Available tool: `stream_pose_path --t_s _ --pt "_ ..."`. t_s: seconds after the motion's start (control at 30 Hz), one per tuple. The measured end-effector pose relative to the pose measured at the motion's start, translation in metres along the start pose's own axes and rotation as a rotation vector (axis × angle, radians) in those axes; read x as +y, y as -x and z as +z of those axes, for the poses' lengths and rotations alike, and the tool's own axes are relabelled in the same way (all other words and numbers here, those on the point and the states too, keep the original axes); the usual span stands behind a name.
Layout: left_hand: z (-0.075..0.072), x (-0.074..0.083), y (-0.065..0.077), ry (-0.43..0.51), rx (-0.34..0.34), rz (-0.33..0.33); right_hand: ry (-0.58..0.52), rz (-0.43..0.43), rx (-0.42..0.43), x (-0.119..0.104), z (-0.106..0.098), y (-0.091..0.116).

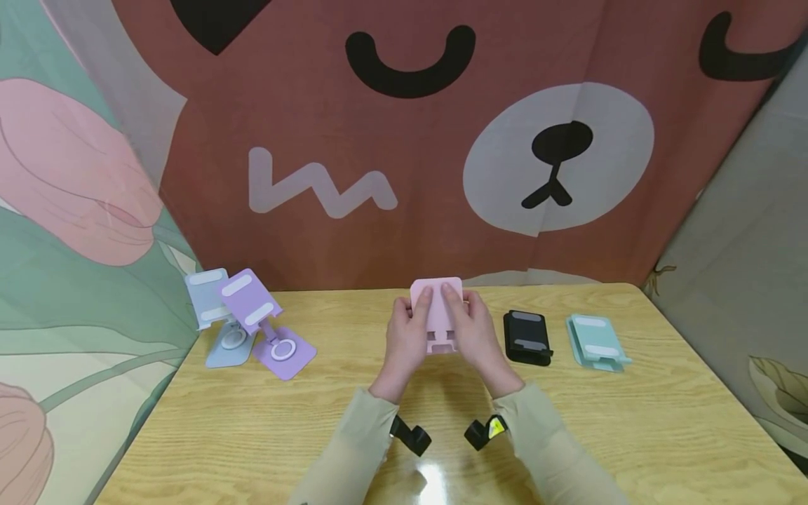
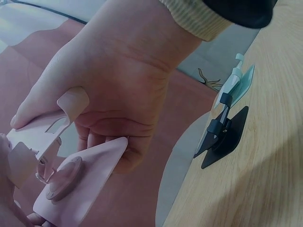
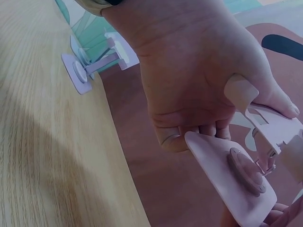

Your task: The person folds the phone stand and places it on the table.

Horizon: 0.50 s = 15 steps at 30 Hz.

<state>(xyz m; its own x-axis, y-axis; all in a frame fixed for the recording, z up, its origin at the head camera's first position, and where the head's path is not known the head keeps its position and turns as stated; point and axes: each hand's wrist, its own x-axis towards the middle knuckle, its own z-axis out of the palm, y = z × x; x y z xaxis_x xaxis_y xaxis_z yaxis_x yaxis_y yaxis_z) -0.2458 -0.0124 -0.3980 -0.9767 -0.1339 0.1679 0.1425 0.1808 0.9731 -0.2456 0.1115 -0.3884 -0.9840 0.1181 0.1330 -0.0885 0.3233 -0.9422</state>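
A pink foldable phone stand point(image 1: 440, 312) is held up over the table between both hands. My left hand point(image 1: 406, 337) grips its left edge and my right hand point(image 1: 476, 337) its right edge, both thumbs lying on the front plate. Fingers reach behind, largely hidden in the head view. Seen from the left wrist, the base plate point(image 2: 94, 182) with its round disc stands apart from the front plate, a hinged arm between them. The right wrist view shows the same partly unfolded shape, fingers against the base plate's point(image 3: 210, 158) far side.
Unfolded purple point(image 1: 251, 300) and blue point(image 1: 229, 355) phone stands overlap at the table's left. Right of the hands lie a folded black stand point(image 1: 527, 335) and a folded mint one point(image 1: 596, 339). Behind the wooden table point(image 1: 252, 435) hangs a printed bear cloth point(image 1: 429, 175).
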Motion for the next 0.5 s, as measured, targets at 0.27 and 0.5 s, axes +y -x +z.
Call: stream_pose_path --t_s 0.27,0.5 --pt "0.0001 -0.0002 0.0018 0.019 0.007 0.028 -0.027 -0.01 0.005 0.0032 0.0008 0.0001" --pt "0.0008 -0.0011 0.0018 0.038 0.006 0.05 -0.038 -0.017 0.007 0.0063 0.0013 -0.0014"
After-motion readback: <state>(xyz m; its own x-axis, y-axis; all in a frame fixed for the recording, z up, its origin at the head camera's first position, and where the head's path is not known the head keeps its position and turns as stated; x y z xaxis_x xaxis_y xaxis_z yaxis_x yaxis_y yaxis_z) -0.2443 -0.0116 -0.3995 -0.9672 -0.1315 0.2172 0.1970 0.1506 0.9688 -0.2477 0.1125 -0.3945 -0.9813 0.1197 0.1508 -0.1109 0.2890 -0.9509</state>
